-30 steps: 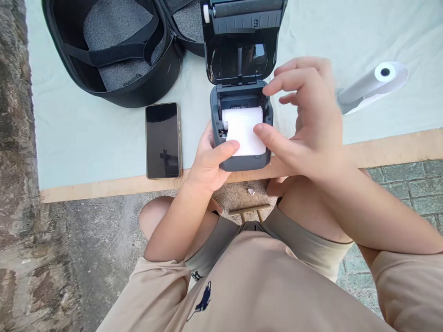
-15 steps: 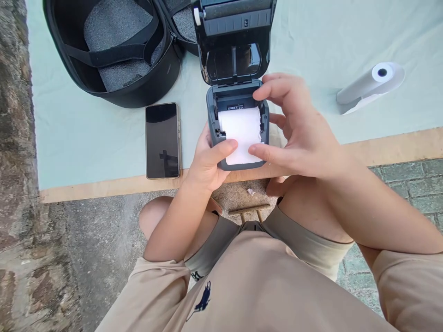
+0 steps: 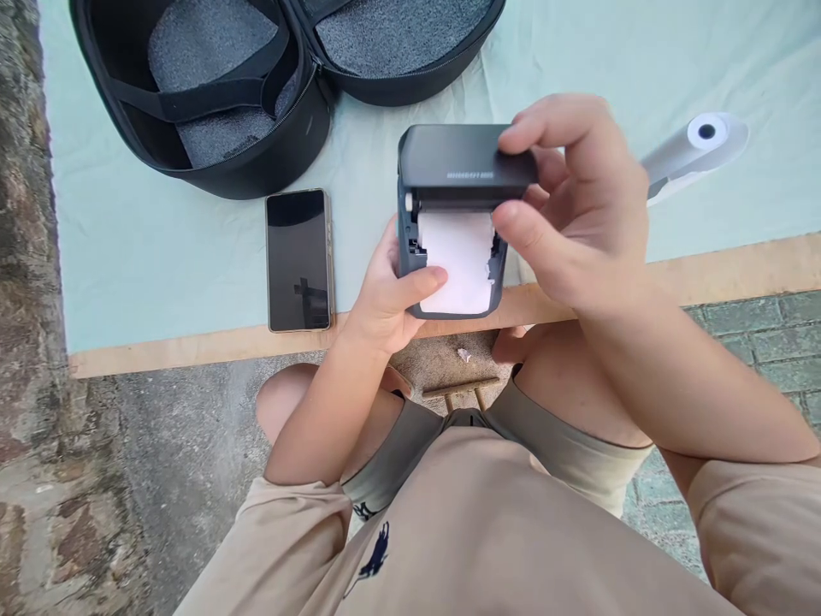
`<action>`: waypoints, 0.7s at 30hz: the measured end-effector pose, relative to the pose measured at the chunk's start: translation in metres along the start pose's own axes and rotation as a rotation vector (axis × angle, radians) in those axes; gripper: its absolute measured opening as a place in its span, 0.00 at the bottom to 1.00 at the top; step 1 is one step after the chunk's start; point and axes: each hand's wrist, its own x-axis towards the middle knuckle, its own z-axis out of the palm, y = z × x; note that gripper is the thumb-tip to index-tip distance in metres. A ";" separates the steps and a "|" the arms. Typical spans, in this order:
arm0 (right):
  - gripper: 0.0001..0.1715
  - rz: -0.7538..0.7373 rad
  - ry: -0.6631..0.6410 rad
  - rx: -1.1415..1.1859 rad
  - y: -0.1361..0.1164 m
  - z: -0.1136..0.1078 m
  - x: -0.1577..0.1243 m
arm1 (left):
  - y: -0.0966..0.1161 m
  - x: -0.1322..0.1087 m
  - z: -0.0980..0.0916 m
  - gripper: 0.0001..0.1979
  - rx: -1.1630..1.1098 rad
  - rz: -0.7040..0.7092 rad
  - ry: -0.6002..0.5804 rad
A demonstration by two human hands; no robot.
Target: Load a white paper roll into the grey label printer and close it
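A small dark grey printer (image 3: 449, 162) stands at the table's near edge with its lid swung most of the way down. White paper (image 3: 457, 261) from the roll inside shows under the lid and lies over the front lip. My left hand (image 3: 385, 295) grips the printer's left side, thumb pressed on the paper's lower left corner. My right hand (image 3: 570, 205) curls over the lid's right end, fingers on top and thumb at the printer's right side.
A black phone (image 3: 298, 259) lies face up left of the printer. An open black zip case (image 3: 211, 111) with grey foam sits at the back left. A spare paper roll (image 3: 696, 145) lies at the right. The pale green cloth (image 3: 160, 257) ends at a wooden table edge (image 3: 192, 346).
The printer lid has come down from upright to nearly flat over the roll. My right hand moved from the paper's edge up onto the lid. My left hand stayed put.
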 end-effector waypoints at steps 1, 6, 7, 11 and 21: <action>0.17 -0.051 -0.015 -0.014 0.001 0.000 0.000 | 0.000 0.000 0.000 0.28 -0.002 0.001 -0.005; 0.16 -0.111 -0.099 -0.063 0.008 -0.002 0.003 | 0.000 0.000 -0.001 0.29 0.011 -0.012 -0.001; 0.15 -0.099 -0.115 -0.052 0.008 -0.003 0.003 | 0.000 0.000 -0.001 0.29 0.018 -0.013 0.005; 0.17 -0.023 -0.110 0.061 0.003 -0.002 0.002 | 0.001 -0.001 0.002 0.29 0.025 -0.003 0.005; 0.32 0.215 -0.228 0.321 0.002 0.008 -0.001 | -0.001 -0.003 -0.002 0.31 0.029 0.061 -0.091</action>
